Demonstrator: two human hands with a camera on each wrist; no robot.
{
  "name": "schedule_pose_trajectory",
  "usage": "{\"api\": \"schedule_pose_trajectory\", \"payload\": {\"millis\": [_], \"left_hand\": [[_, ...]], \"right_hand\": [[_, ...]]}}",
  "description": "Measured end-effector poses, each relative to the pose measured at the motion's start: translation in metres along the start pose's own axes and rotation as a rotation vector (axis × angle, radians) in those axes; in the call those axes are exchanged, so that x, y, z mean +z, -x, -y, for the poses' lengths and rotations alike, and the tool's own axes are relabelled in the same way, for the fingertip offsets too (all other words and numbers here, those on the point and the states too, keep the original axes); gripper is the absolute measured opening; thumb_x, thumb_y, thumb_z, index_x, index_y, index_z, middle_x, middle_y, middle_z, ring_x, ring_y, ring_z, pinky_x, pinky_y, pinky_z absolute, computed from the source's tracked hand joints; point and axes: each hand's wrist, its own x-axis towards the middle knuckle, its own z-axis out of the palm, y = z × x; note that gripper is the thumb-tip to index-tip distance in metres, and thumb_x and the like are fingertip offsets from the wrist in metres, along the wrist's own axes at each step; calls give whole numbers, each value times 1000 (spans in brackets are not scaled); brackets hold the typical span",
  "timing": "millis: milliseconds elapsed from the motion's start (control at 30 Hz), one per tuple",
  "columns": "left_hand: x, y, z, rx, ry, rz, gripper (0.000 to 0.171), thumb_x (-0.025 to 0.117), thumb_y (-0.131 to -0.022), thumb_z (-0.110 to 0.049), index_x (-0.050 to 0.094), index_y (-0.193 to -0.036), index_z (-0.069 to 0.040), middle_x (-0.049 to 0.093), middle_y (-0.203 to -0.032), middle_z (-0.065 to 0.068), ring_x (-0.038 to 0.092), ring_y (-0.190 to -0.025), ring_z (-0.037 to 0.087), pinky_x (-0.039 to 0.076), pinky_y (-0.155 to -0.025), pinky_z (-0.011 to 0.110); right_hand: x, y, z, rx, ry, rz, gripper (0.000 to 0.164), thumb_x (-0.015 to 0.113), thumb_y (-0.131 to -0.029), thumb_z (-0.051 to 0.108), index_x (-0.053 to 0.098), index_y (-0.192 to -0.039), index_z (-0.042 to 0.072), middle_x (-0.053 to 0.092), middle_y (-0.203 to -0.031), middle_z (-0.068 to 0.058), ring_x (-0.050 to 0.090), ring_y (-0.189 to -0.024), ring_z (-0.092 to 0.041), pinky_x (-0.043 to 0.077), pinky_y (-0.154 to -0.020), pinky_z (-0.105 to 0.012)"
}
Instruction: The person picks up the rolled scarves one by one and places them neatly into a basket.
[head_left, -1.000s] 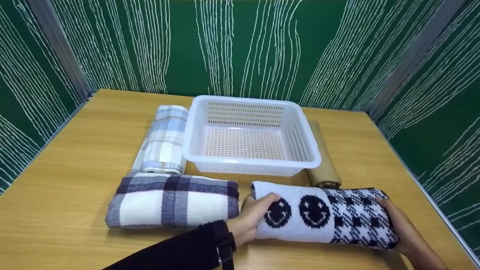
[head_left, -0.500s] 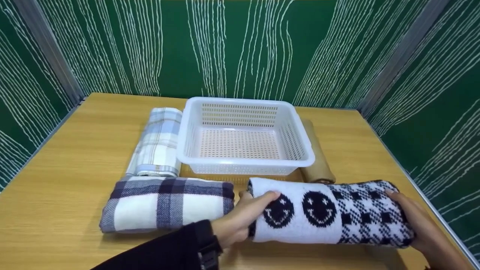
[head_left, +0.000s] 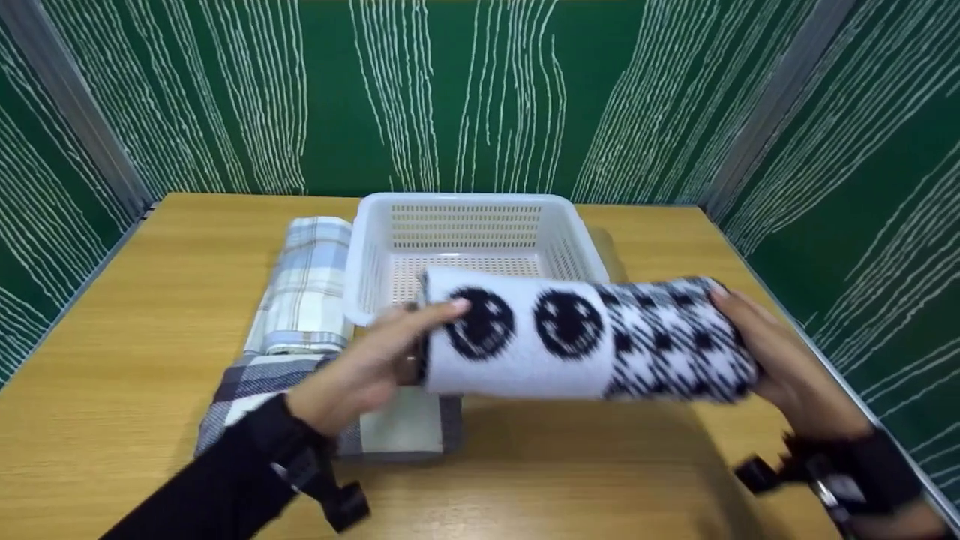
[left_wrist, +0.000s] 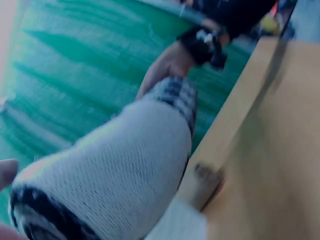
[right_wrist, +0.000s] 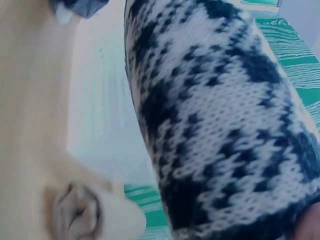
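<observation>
A rolled knit blanket (head_left: 570,375), white with black smiley faces on one half and black-and-white houndstooth on the other, is held up off the table between both hands. My left hand (head_left: 356,371) grips its left end, thumb over the front near a smiley face. At the houndstooth end, my right hand (head_left: 780,364) holds the other side. The roll hangs in front of the white plastic basket (head_left: 465,199) and hides part of its front. In the right wrist view the houndstooth knit (right_wrist: 215,115) fills much of the picture.
Left of the basket lies a rolled blue-and-white plaid cloth (head_left: 311,292). A purple-and-white plaid roll (head_left: 401,427) lies nearer, partly behind my left hand. A tan roll (right_wrist: 82,212) sits right of the basket. Green white-streaked panels (head_left: 510,97) enclose the wooden table (head_left: 525,480).
Both hands have lifted the knit blanket from the table and carried it up, leftward and toward the basket. The other rolls and the basket have stayed in place.
</observation>
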Motion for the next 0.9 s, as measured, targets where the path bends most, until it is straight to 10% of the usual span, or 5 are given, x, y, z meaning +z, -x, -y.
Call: {"api": "schedule_pose_trajectory", "payload": {"millis": [400, 667, 900], "left_hand": [[-56, -22, -50, 116, 27, -138, 35, 61, -93, -34, 56, -118, -10, 66, -101, 5, 63, -90, 21, 50, -81, 33], [-70, -49, -73, 173, 56, -181, 26, 55, -97, -34, 52, -112, -12, 58, -106, 6, 56, -94, 19, 44, -85, 32], [-75, -87, -85, 189, 8, -253, 51, 49, -99, -36, 36, -139, -8, 53, -118, 8, 52, -103, 20, 41, -93, 35]], "right_hand": [[63, -53, 53, 58, 119, 54, 74, 58, -94, 12, 11, -152, 12, 44, -128, -8, 58, -105, -19, 48, -92, -31], [79, -89, 67, 1, 144, -17, 79, 68, -88, 12, 20, -151, 11, 43, -132, -8, 57, -106, -19, 49, -91, -32], [85, -129, 66, -28, 75, -185, 72, 80, -78, 19, 42, -138, 7, 58, -116, -5, 62, -98, -17, 51, -87, -29]]}}
